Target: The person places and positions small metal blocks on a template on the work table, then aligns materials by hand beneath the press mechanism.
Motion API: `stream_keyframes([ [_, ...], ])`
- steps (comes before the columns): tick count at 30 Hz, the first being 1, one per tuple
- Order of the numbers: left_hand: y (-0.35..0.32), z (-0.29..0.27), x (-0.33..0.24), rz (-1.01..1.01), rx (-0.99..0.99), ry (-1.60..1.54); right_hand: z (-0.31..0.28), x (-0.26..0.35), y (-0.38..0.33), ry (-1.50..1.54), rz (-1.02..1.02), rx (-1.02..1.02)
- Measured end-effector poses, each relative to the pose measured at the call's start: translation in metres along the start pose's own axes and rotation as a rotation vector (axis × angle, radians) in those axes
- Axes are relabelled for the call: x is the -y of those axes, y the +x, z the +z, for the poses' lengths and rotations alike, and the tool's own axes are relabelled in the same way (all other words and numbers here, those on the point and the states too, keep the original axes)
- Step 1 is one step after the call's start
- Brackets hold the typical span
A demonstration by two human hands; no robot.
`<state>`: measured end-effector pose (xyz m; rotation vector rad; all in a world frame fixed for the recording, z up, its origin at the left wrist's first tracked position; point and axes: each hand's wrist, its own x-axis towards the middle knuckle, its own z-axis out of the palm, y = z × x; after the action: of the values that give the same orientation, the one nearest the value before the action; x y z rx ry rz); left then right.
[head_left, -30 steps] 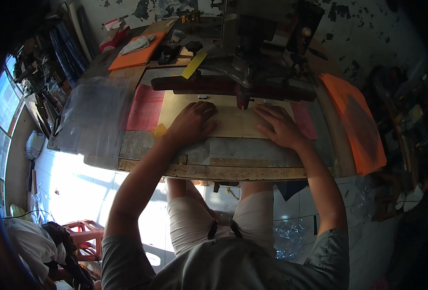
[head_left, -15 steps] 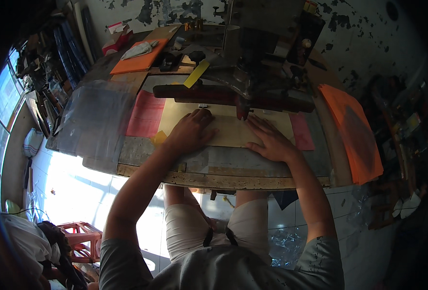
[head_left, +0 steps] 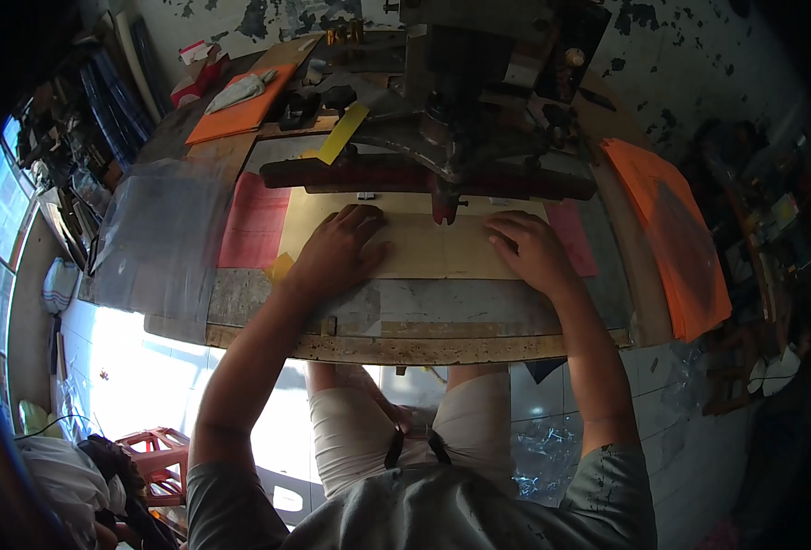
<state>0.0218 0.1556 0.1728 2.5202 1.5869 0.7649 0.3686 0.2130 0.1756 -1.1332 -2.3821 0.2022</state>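
Note:
A pale yellow sheet (head_left: 442, 247) lies flat on the grey work surface, with pink sheet pieces showing at its left (head_left: 253, 225) and right (head_left: 570, 236). My left hand (head_left: 341, 249) rests on the sheet's left part, fingers stretched toward the dark machine bar (head_left: 350, 174). On the right part is my right hand (head_left: 532, 247), its fingers slightly bent and apart, palm down. Neither hand grips anything. Between and beyond them, a red-tipped piece (head_left: 443, 203) hangs from the middle of the bar. A small clip-like piece (head_left: 366, 195) sits by the sheet's far edge.
Transparent plastic sheets (head_left: 153, 238) lie at the left, orange sheets (head_left: 671, 243) at the right. A cloth (head_left: 241, 92) rests on another orange stack (head_left: 263, 115) at the far left. The table's wooden front edge (head_left: 424, 348) is near me. Another person (head_left: 76, 477) is at lower left, beside a red stool (head_left: 158, 463).
My right hand has shifted right along the yellow sheet, away from the middle, and its fingers have bent a little. My left hand stays on the sheet. The whole view has shifted slightly.

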Motion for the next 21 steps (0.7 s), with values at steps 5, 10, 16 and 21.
stream_keyframes([
  [5, 0.002, 0.002, 0.001, 0.055, -0.024, -0.025, 0.009, 0.001, 0.004, 0.037, -0.037, -0.073],
  [10, 0.001, 0.001, 0.004, 0.074, -0.051, -0.037, 0.017, 0.001, 0.013, 0.018, -0.065, -0.102],
  [16, -0.001, 0.005, 0.009, 0.081, -0.090, -0.039, 0.023, -0.001, 0.015, 0.001, -0.152, -0.175],
  [21, 0.000, 0.004, 0.006, 0.085, -0.101, -0.043, 0.025, -0.003, 0.017, -0.068, -0.207, -0.216],
])
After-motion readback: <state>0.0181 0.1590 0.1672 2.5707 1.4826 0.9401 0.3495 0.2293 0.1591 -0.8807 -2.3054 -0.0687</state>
